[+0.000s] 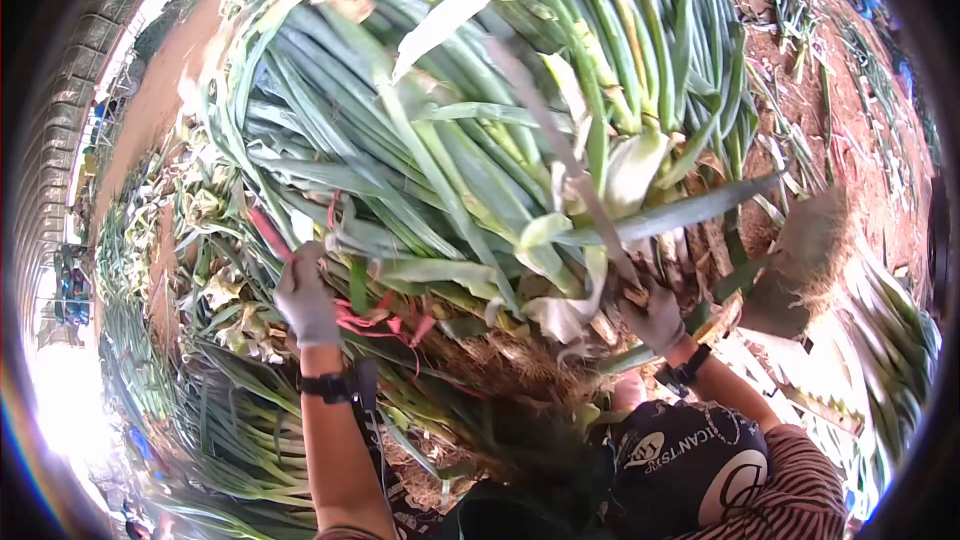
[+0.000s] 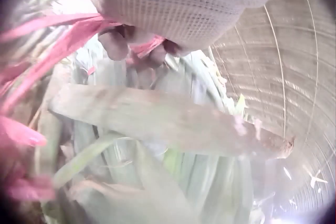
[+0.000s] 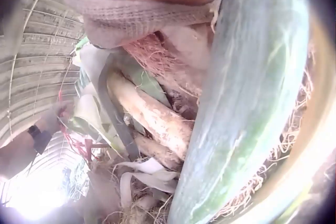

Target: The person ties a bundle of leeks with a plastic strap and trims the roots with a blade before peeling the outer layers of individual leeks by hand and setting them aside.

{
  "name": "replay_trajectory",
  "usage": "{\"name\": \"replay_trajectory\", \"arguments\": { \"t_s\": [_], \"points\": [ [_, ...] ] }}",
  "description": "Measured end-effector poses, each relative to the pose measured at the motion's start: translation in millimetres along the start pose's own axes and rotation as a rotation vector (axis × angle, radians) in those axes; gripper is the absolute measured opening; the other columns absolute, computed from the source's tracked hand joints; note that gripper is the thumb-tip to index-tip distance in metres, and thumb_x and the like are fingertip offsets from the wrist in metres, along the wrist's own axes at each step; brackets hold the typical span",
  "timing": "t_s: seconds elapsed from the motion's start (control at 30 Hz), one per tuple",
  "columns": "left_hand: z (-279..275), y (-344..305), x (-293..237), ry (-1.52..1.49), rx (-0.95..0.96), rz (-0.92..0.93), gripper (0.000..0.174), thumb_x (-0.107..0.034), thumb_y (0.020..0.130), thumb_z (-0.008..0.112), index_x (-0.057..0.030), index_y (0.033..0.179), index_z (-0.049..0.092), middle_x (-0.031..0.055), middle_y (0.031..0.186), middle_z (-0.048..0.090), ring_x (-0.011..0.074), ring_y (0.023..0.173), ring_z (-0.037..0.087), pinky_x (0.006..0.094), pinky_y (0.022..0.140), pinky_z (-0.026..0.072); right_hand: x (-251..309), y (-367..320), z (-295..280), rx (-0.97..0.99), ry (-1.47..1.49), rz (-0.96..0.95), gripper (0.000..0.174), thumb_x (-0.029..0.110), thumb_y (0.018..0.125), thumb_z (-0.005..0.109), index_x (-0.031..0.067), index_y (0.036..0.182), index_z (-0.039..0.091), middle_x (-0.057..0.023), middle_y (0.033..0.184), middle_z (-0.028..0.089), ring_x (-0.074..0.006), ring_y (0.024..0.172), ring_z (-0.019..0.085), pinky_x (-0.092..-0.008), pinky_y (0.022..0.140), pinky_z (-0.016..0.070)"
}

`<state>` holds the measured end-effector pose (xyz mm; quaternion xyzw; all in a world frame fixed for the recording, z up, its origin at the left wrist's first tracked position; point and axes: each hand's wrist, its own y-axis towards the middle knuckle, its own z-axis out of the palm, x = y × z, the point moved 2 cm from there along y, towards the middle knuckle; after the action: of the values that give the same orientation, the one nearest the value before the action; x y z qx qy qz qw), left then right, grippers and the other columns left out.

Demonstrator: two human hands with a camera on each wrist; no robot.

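My left hand (image 1: 307,298), in a pale knitted glove, grips a pink plastic tie (image 2: 79,37) at the left side of a large leek bundle (image 1: 430,160). The tie's loose strands hang below the fingers. At the bundle's root end, my gloved right hand (image 1: 652,315) holds the lower end of a long, flat grey strip (image 1: 560,145) that slants across the leaves. Pale leek stalks (image 3: 152,113) and reddish roots (image 3: 157,58) show below the right glove; its fingertips are hidden there. A broad green leaf (image 3: 241,98) crosses close in front.
More leeks lie at the lower left (image 1: 240,440) and far right (image 1: 880,315). A flat brownish board-like piece (image 1: 795,265) stands right of my right hand. Dark printed cloth (image 1: 690,460) and a striped sleeve (image 1: 800,480) fill the lower right. Leaf scraps cover the reddish ground (image 1: 860,130).
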<state>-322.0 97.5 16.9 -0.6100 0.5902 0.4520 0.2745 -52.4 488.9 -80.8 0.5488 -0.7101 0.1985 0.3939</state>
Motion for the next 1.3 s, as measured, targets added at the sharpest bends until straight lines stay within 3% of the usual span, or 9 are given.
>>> {"name": "replay_trajectory", "arguments": {
  "t_s": [0.13,0.23,0.27,0.37,0.8,0.9,1.07,1.23,1.3],
  "points": [
    [-3.8,-98.8,-16.1,0.131,0.136,-0.603,0.037,-0.037,0.092,0.056,-0.0032,0.098,0.07,0.0012,0.074,0.062,0.0094,0.061,0.053,0.0244,0.054,0.043,13.0,2.9,-6.9,0.016,0.065,0.116,0.04,0.019,0.08,0.07,0.0003,0.114,0.058,-0.019,0.08,0.068,-0.0379,0.074,0.067,-0.0404,0.065,0.0532],
    [42.5,-165.4,17.6,-0.055,0.361,-0.36,0.032,-0.037,0.09,0.064,-0.0069,0.1,0.067,-0.0054,0.068,0.052,0.0044,0.055,0.044,0.0225,0.047,0.0334,9.8,-6.9,-10.2,-0.145,0.263,0.145,0.03,0.018,0.084,0.068,-0.0013,0.105,0.059,-0.0168,0.071,0.066,-0.0256,0.061,0.067,-0.0348,0.057,0.0513],
    [60.7,-181.7,-2.0,-0.232,0.39,-0.707,0.031,-0.037,0.089,0.066,-0.0081,0.099,0.067,-0.0066,0.068,0.05,0.004,0.054,0.041,0.0239,0.046,0.0323,11.9,-12.2,-16.0,-0.17,0.195,0.129,0.03,0.018,0.085,0.068,-0.0025,0.104,0.059,-0.0155,0.068,0.066,-0.0209,0.059,0.067,-0.0327,0.055,0.0509],
    [108.5,-193.5,-3.8,-0.397,0.515,-0.824,0.026,-0.033,0.088,0.07,-0.01,0.099,0.065,-0.0066,0.068,0.051,0.0042,0.053,0.039,0.0244,0.045,0.0307,42.2,-16.6,-44.1,-0.284,0.23,0.148,0.036,0.02,0.084,0.069,-0.0049,0.107,0.057,-0.0206,0.07,0.065,-0.0344,0.065,0.067,-0.0383,0.06,0.0525],
    [174.8,-213.9,-8.8,-0.743,0.609,-0.769,0.027,-0.02,0.087,0.071,-0.0018,0.105,0.063,0.0,0.089,0.065,0.012,0.077,0.062,0.0288,0.071,0.0514,12.8,16.8,-24.3,0.073,-0.039,0.102,0.054,0.027,0.083,0.066,-0.0018,0.126,0.05,-0.0252,0.105,0.065,-0.0406,0.092,0.064,-0.0413,0.079,0.0525],
    [180.0,-211.2,-15.3,-0.717,0.604,-0.731,0.025,-0.018,0.087,0.069,-0.0001,0.104,0.063,0.0008,0.088,0.065,0.0111,0.075,0.061,0.0275,0.068,0.0504,6.6,23.1,-23.3,0.272,0.24,0.25,0.047,0.025,0.083,0.066,-0.001,0.12,0.055,-0.0205,0.101,0.067,-0.0289,0.089,0.067,-0.0351,0.078,0.0528],
    [99.2,-194.9,-33.3,-0.707,0.577,-0.633,0.023,-0.013,0.087,0.064,-0.0007,0.105,0.061,0.0025,0.088,0.064,0.0108,0.075,0.06,0.0269,0.064,0.0493,60.4,6.2,12.6,0.47,0.847,0.215,0.038,0.005,0.087,0.064,0.0029,0.124,0.054,0.0015,0.093,0.063,-0.0078,0.079,0.058,-0.0278,0.069,0.0489],
    [9.1,-185.6,-35.4,-0.893,0.348,-0.74,0.052,-0.014,0.087,0.061,0.004,0.132,0.046,0.0174,0.116,0.062,0.0295,0.101,0.065,0.0387,0.087,0.0542,149.5,6.5,34.5,0.822,0.922,0.044,0.042,0.017,0.09,0.064,0.0043,0.128,0.052,-0.0076,0.095,0.066,-0.0135,0.084,0.061,-0.0328,0.075,0.0511],
    [-68.3,-166.5,66.4,-0.768,0.365,-0.696,0.051,-0.014,0.089,0.059,0.0027,0.135,0.043,0.0175,0.121,0.059,0.0299,0.108,0.061,0.0414,0.092,0.051,170.0,1.0,56.2,0.916,0.851,-0.089,0.045,0.022,0.09,0.064,0.0056,0.13,0.051,-0.01,0.094,0.066,-0.0152,0.084,0.062,-0.0343,0.075,0.0512]
  ]
}}
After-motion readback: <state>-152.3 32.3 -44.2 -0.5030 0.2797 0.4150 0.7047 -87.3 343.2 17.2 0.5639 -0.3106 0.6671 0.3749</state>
